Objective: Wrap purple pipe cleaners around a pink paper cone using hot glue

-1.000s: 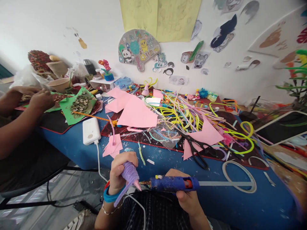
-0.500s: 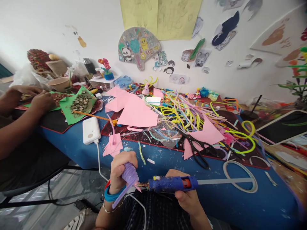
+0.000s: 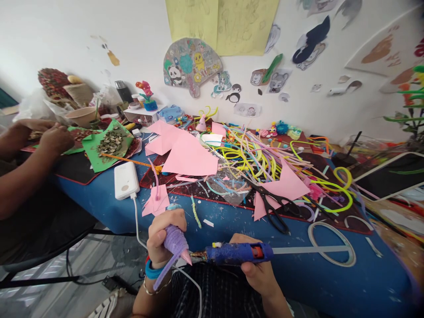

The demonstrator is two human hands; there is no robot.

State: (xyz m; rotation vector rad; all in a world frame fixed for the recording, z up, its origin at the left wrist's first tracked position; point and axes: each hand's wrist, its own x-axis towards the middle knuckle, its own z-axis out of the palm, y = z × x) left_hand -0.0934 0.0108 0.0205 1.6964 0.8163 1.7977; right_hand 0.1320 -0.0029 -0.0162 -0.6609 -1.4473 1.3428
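Both hands grip: left (image 3: 162, 236) pinching purple cone (image 3: 176, 242), right (image 3: 258, 269) glue gun (image 3: 236, 254), over cluttered blue table (image 3: 298, 274).

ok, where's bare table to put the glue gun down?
Bare blue table runs along the near edge, from the glue gun in the right hand to past the white loop. A smaller patch lies between the power bank and pink scraps. The mat behind is crowded.

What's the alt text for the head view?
Left hand holds a purple cone; right hand aims a blue glue gun at its pink tip. Behind lie scissors, pink paper and another person's hands.
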